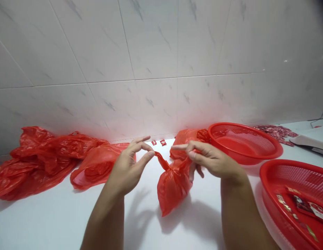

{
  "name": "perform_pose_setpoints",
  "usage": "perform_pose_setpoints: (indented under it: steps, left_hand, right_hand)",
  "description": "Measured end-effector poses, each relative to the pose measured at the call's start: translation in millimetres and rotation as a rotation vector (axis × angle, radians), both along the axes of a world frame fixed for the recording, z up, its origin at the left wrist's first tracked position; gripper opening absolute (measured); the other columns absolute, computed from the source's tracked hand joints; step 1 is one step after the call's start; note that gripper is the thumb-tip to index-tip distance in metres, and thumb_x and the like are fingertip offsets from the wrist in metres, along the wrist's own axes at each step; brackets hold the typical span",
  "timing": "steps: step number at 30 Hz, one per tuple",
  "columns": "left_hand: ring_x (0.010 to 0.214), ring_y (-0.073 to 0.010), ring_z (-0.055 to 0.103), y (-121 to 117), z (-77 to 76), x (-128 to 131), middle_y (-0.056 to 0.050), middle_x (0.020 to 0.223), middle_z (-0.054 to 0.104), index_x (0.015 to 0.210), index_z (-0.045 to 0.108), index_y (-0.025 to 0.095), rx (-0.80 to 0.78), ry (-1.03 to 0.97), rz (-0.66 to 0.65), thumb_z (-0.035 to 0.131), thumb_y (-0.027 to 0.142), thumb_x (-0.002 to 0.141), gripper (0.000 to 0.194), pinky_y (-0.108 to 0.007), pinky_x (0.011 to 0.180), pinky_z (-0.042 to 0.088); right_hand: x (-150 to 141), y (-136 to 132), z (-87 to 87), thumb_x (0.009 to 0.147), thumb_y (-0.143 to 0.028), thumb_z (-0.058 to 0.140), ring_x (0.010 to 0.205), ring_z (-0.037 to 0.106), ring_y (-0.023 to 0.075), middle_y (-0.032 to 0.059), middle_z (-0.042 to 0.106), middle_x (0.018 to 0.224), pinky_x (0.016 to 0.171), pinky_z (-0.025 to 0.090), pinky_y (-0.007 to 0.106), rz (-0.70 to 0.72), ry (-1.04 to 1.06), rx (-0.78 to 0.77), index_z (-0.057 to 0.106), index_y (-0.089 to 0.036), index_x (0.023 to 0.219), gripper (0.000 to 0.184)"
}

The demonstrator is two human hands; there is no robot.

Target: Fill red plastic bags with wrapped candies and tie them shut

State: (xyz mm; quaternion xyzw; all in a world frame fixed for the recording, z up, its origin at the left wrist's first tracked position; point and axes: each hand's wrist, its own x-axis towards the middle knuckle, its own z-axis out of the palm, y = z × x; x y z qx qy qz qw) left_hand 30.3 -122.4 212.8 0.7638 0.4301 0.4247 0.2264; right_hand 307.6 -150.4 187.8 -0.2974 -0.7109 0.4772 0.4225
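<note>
White counter [46, 222]: red plastic bags [38, 163], red mesh baskets [242, 160].

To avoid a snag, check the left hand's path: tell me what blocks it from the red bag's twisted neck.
Nothing visible: the left hand is open right beside the twisted neck of the red plastic bag, which the right hand pinches.

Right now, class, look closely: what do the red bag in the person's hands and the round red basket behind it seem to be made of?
The red bag looks like thin, glossy plastic film: it creases sharply and lets light through. The round basket seems to be moulded, shiny, rigid plastic, with an even mesh and smooth rim, though the exact plastic can't be told.
</note>
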Motion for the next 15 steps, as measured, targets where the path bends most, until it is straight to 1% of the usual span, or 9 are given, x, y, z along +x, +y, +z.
perform_pose_setpoints:
  steps: [2,5,7,8,10,11,12,14,15]
  left_hand:
    - [0.148,-0.0334,0.047,-5,-1.7,11,-0.009,0.152,0.059,0.088,0.071,0.024,-0.035,0.004,-0.080,0.067,0.051,0.096,0.028,-0.059,0.121,0.037]
    - [0.147,-0.0339,0.048,-7,-4.4,18,-0.009,0.154,0.057,0.089,0.069,0.023,-0.068,-0.033,-0.140,0.064,0.050,0.099,0.029,-0.057,0.119,0.041]
    - [0.147,-0.0325,0.048,-6,-4.6,18,-0.010,0.154,0.057,0.103,0.068,0.025,-0.089,-0.090,-0.177,0.064,0.048,0.099,0.024,-0.056,0.120,0.041]
    - [0.147,-0.0319,0.048,-5,-4.6,17,-0.009,0.153,0.057,0.114,0.066,0.026,-0.104,-0.104,-0.217,0.068,0.047,0.097,0.027,-0.055,0.121,0.040]
    - [0.144,-0.0319,0.052,-3,-7.0,17,-0.009,0.147,0.061,0.133,0.061,0.030,-0.149,-0.071,-0.345,0.082,0.043,0.085,0.054,-0.052,0.120,0.043]
    - [0.139,-0.0319,0.056,-2,-10.7,19,-0.008,0.141,0.064,0.136,0.060,0.030,-0.192,-0.019,-0.419,0.088,0.041,0.078,0.065,-0.049,0.117,0.046]
    - [0.130,-0.0313,0.062,-1,-16.9,22,-0.007,0.132,0.068,0.134,0.062,0.030,-0.247,0.038,-0.482,0.092,0.038,0.072,0.069,-0.047,0.112,0.051]
    - [0.104,-0.0265,0.069,1,-37.6,31,-0.003,0.109,0.073,0.119,0.069,0.026,-0.355,0.115,-0.549,0.092,0.034,0.069,0.056,-0.040,0.095,0.058]
    - [0.092,-0.0237,0.069,2,-51.3,37,-0.001,0.098,0.072,0.109,0.071,0.023,-0.390,0.116,-0.538,0.091,0.031,0.069,0.046,-0.036,0.086,0.058]
  right_hand:
    - [-20,7,-2.1,0.105,-0.052,0.057,0.073,0.076,0.0169,0.0050,0.076,0.083,0.056,0.052,0.021,0.143,-0.054,-0.063,0.053,-0.021,0.089,0.034]
    - [-41,19,-7.0,0.103,-0.052,0.060,0.062,0.072,0.0123,0.0020,0.074,0.082,0.059,0.055,0.023,0.263,-0.035,-0.128,0.056,-0.019,0.089,0.036]
    - [-44,24,-8.1,0.103,-0.053,0.060,0.056,0.068,0.0110,0.0006,0.072,0.075,0.057,0.055,0.022,0.254,0.042,-0.109,0.055,-0.019,0.088,0.038]
    - [-42,24,-7.8,0.103,-0.053,0.060,0.055,0.067,0.0112,-0.0001,0.071,0.071,0.056,0.054,0.022,0.232,0.085,-0.086,0.054,-0.019,0.088,0.038]
    - [-37,22,-5.9,0.104,-0.051,0.060,0.055,0.066,0.0115,-0.0006,0.069,0.067,0.056,0.054,0.023,0.180,0.143,-0.030,0.053,-0.019,0.087,0.037]
    - [-34,20,-4.7,0.104,-0.050,0.060,0.056,0.066,0.0117,-0.0008,0.068,0.066,0.057,0.054,0.023,0.161,0.154,-0.008,0.053,-0.019,0.087,0.036]
    - [-32,18,-3.4,0.105,-0.049,0.059,0.058,0.066,0.0119,-0.0010,0.067,0.067,0.058,0.054,0.023,0.145,0.151,0.010,0.053,-0.020,0.087,0.035]
    - [-32,12,-0.2,0.106,-0.044,0.057,0.062,0.066,0.0123,-0.0008,0.067,0.069,0.061,0.054,0.024,0.122,0.083,0.038,0.055,-0.019,0.087,0.031]
    - [-34,8,2.0,0.106,-0.040,0.057,0.064,0.066,0.0124,-0.0005,0.068,0.071,0.062,0.054,0.024,0.104,0.008,0.063,0.057,-0.019,0.086,0.029]
